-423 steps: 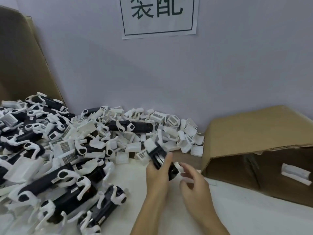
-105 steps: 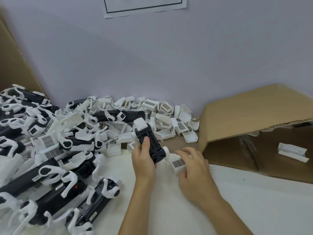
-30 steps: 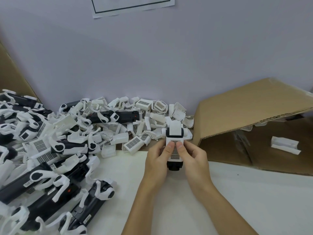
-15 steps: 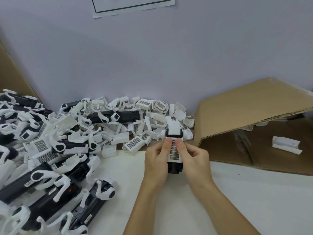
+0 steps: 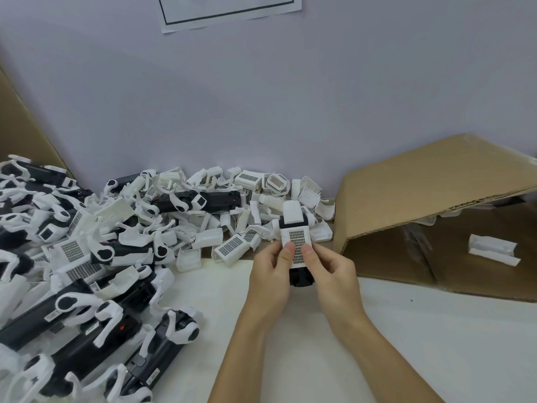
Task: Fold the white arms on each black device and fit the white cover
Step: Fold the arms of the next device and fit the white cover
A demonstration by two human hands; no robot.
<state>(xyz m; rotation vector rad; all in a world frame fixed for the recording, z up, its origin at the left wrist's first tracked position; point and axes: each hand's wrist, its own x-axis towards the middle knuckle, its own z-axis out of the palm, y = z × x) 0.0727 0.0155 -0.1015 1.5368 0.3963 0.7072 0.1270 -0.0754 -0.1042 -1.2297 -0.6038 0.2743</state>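
Black device (image 5: 300, 279), seen only as a dark end under a white cover (image 5: 296, 241) with a gridded dark panel, is held upright above the white table (image 5: 436, 330), before the cardboard box (image 5: 430, 181). It is gripped by the left hand (image 5: 271, 276) and right hand (image 5: 332, 276), thumbs pressed on the cover. Loose devices and covers are heaped at left (image 5: 87, 257).

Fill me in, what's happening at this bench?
A person holds one black device in both hands. The left hand and right hand grip its sides, thumbs pressing a grilled white cover onto it. To the left, a pile of unfinished devices and loose covers waits. A cardboard box lies open on the right.
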